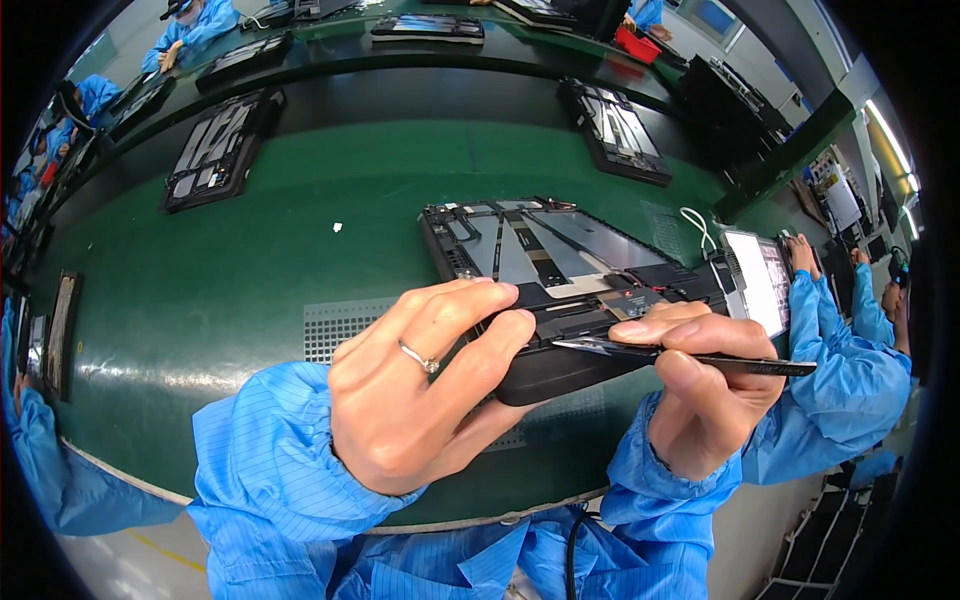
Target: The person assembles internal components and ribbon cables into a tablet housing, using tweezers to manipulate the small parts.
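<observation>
Right hand (715,385), tweezers (608,346) at device (572,268) edge

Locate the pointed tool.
Head view, right of centre: the pointed tool is in the right hand, tip at the open black device's near side, just right of the left hand.

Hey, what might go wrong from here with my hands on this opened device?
The pointed tool in your right hand could slip and scratch or nick the exposed parts of the opened device. Your left hand also has fingertips close to the tool's tip, so a slip might poke a bare finger.
</observation>
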The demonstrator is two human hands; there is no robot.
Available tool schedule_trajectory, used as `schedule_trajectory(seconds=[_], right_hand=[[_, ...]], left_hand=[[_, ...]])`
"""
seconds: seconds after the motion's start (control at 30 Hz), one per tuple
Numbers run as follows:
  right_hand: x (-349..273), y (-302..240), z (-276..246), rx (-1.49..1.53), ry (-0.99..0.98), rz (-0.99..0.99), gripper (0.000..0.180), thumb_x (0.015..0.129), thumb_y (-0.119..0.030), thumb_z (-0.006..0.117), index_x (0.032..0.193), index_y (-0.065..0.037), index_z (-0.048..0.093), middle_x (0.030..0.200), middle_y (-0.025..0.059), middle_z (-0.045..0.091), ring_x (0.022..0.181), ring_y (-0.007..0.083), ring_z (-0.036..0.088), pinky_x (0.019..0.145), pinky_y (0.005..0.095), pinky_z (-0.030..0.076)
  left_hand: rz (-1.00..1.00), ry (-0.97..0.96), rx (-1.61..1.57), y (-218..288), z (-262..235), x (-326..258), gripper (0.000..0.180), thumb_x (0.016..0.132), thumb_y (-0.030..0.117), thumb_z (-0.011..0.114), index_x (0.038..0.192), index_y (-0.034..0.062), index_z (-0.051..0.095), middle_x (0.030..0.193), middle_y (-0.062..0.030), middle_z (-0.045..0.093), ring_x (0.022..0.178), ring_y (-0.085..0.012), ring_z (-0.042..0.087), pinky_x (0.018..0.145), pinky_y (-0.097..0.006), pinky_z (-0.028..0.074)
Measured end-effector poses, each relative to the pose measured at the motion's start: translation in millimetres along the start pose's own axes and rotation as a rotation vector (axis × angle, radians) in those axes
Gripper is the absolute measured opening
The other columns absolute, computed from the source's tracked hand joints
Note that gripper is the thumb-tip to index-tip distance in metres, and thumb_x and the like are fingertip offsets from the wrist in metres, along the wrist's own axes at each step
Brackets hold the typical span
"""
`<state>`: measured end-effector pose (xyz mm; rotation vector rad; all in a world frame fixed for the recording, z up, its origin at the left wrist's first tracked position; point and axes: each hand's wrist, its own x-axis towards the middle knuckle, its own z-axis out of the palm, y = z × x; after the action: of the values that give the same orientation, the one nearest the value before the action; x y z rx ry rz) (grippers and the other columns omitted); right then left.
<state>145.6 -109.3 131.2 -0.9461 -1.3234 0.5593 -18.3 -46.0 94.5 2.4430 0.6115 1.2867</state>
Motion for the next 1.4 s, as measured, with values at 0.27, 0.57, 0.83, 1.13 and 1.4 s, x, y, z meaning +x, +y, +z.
schedule_trajectory(seconds=[0.27,0.57,0.83,1.13,1.4], right_hand=[[4,-1,-2,-0.189,0.088,-0.016,0.013,0.056,-0.001,0.050,0.069,0.003,0.050,0.063,0.0205,0.057,0.061,0.0265,0.055,0.065,0.0344,0.040],[4,18,-35,-0.340,0.142,-0.459,0.018,0.063,-0.001,0.051,0.081,0.004,0.049,0.079,0.0232,0.056,0.070,0.0289,0.055,0.073,0.0364,0.042],[43,26,-107,-1.087,0.001,-0.895,0.025,0.075,0.002,0.047,0.098,0.008,0.049,0.073,0.0175,0.055,0.071,0.0306,0.057,0.069,0.0380,0.046],[52,74,-190,-0.491,0.404,-0.508,0.030,0.077,-0.012,0.044,0.101,0.006,0.047,0.083,0.0184,0.057,0.070,0.0214,0.056,0.066,0.0301,0.047],[44,137,-236,-0.135,0.506,0.196,0.029,0.077,-0.017,0.046,0.098,0.002,0.051,0.092,0.0186,0.054,0.088,0.0239,0.052,0.080,0.0316,0.040]], left_hand=[[0.246,0.088,0.102,-10,16,8,0.034,0.051,0.007,0.062,0.083,0.0000,0.054,0.083,-0.0179,0.052,0.073,-0.0291,0.055,0.065,-0.036,0.048],[0.335,0.004,0.211,5,29,23,0.044,0.048,0.001,0.069,0.087,0.0001,0.047,0.090,-0.0179,0.051,0.078,-0.0314,0.055,0.065,-0.038,0.048],[0.274,-0.019,-0.033,12,65,72,0.066,0.045,0.029,0.073,0.099,0.0006,0.048,0.095,-0.0176,0.051,0.084,-0.0302,0.052,0.071,-0.036,0.043],[0.155,-0.078,0.200,-77,102,66,0.037,0.055,-0.003,0.064,0.091,-0.0017,0.052,0.086,-0.0164,0.053,0.078,-0.0289,0.053,0.068,-0.031,0.043],[0.189,-0.311,0.419,-24,83,69,0.037,0.056,0.004,0.065,0.091,-0.0004,0.054,0.087,-0.0145,0.053,0.078,-0.0251,0.054,0.067,-0.029,0.046]])
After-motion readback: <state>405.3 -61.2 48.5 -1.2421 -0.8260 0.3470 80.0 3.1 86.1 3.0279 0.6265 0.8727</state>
